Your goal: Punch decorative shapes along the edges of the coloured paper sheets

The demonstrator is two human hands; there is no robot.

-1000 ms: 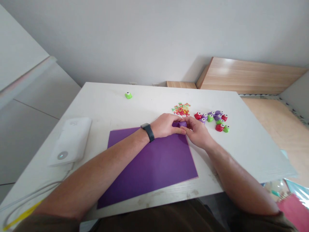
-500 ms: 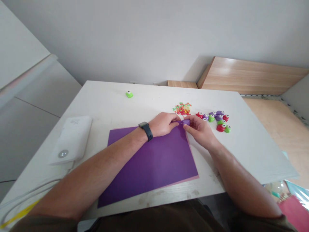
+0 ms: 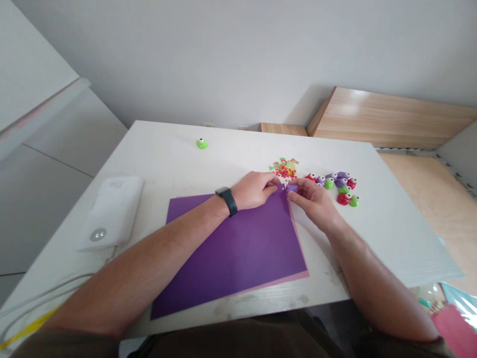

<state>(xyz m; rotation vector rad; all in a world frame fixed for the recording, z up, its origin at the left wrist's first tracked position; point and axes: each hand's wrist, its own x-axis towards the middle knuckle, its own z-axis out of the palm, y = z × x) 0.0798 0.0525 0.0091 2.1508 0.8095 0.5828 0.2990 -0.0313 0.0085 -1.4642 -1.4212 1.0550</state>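
A purple sheet of paper (image 3: 231,248) lies on the table over a pinkish sheet (image 3: 298,275) that peeks out along its edges. My left hand (image 3: 257,191), below a dark wristwatch, pinches the purple sheet near its far right corner. Between the thumb and fingers of my right hand (image 3: 311,199) is a small purple craft punch (image 3: 292,188), right beside that corner. A small pale spot shows in the paper by the punch. Just beyond the hands lies a pile of tiny coloured paper cut-outs (image 3: 286,170), red, green, orange and yellow.
Several red, green and purple punches with eye-like knobs, among them a red punch (image 3: 343,199), cluster at the right. A single green punch (image 3: 201,143) sits at the back. On the left lies a white device (image 3: 115,211) with a cable (image 3: 48,293).
The purple punch has shifted slightly right, away from the paper's corner. A pale spot is now visible in the paper there. My left fingers have opened slightly from the punch.
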